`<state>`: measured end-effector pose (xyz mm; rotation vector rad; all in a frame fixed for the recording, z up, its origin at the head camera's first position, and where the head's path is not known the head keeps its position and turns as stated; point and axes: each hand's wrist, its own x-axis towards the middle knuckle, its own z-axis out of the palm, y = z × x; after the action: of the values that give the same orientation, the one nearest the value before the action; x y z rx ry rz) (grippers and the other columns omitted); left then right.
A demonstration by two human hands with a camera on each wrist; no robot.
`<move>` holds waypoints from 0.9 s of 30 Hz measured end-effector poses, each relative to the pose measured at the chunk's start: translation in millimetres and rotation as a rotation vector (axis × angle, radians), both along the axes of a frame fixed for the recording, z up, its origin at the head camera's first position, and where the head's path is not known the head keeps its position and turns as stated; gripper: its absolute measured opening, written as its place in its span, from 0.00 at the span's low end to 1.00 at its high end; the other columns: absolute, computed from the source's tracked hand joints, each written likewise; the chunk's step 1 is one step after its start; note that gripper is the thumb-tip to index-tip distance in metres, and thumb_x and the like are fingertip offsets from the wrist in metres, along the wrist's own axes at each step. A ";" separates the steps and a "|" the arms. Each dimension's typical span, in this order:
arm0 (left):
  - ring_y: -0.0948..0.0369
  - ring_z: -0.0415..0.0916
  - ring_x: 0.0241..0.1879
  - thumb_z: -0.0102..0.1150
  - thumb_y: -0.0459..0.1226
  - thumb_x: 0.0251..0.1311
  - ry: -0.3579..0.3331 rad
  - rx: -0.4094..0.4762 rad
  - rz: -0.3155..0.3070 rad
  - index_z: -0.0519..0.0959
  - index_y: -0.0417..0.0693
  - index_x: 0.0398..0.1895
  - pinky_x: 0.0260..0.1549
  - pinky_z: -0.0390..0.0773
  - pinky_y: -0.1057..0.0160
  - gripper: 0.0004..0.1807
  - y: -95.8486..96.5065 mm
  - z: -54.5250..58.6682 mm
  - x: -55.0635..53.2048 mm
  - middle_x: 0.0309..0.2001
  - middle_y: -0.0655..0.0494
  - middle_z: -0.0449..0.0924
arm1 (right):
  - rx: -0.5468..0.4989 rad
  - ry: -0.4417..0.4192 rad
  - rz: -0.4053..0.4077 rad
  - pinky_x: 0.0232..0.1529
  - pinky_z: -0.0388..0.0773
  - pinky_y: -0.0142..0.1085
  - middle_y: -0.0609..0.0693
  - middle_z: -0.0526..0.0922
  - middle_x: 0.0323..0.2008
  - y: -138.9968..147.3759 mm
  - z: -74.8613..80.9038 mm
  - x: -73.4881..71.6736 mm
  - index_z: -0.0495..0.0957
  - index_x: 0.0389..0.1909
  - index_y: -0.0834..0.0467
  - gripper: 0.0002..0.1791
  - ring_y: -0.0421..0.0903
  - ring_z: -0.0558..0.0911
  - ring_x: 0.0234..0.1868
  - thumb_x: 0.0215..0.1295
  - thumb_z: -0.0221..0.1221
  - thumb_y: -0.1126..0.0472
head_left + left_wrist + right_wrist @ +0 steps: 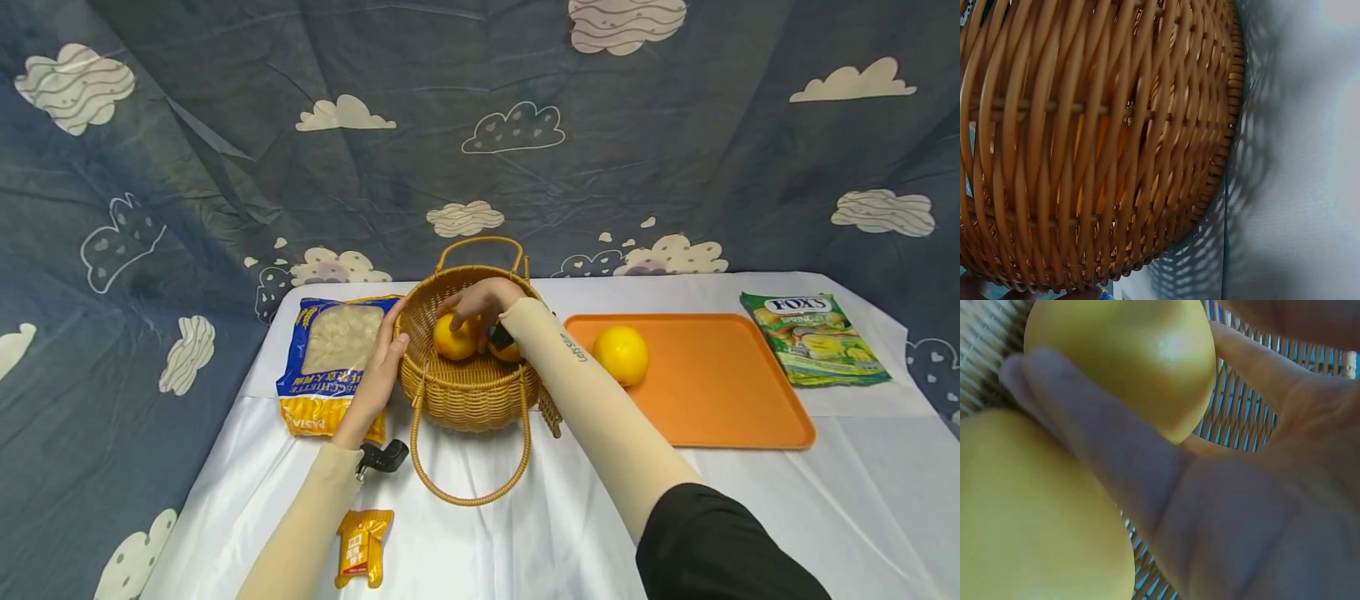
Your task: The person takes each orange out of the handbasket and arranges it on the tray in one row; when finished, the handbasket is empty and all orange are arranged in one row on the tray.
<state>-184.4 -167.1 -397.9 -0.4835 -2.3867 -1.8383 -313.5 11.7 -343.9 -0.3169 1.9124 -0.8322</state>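
Note:
A round wicker basket (472, 407) stands mid-table, one handle raised at the back and the other lying toward the front. My left hand (381, 367) rests against its left side, straight fingers outside and thumb at the rim. Inside the basket, my right hand (487, 302) grips an orange (452, 343), fingers over its top and thumb along its side. Beside that thumb lies a second orange (1035, 512), partly covered by the wrist in the head view. Through the weave, the left wrist view shows orange colour; only fingertips (1079, 294) appear at its lower edge.
An orange tray (720, 383) on the right bears another orange (621, 355) at its left end. The green FOX'S bag (813, 340) lies past its right edge. Left of the basket is a blue pasta bag (300, 358); a small yellow packet (363, 548) lies at the front.

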 end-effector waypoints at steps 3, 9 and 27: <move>0.50 0.42 0.72 0.32 0.36 0.71 0.000 -0.002 0.001 0.46 0.41 0.75 0.67 0.44 0.48 0.30 -0.2 0.0 -0.1 0.74 0.43 0.44 | -0.006 0.018 0.026 0.55 0.72 0.51 0.54 0.42 0.75 -1.6 0.4 1.6 0.57 0.73 0.53 0.30 0.60 0.61 0.66 0.71 0.46 0.69; 0.49 0.42 0.72 0.32 0.36 0.71 -0.004 0.007 -0.004 0.46 0.41 0.75 0.67 0.44 0.48 0.30 0.0 -0.2 -0.4 0.74 0.43 0.44 | 0.000 0.040 0.062 0.56 0.71 0.50 0.54 0.45 0.74 -2.5 0.1 2.9 0.61 0.71 0.52 0.30 0.59 0.62 0.64 0.70 0.46 0.71; 0.50 0.39 0.72 0.32 0.36 0.70 -0.007 0.001 0.003 0.46 0.43 0.75 0.67 0.42 0.46 0.31 0.4 -0.7 -0.5 0.75 0.45 0.43 | -0.028 0.083 0.123 0.56 0.71 0.51 0.52 0.45 0.73 -0.2 -1.1 3.7 0.60 0.71 0.49 0.32 0.57 0.69 0.56 0.68 0.50 0.71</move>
<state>-184.8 -166.7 -398.6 -0.4734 -2.3896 -1.8428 -309.8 11.5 -345.0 -0.4880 1.9377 -0.7745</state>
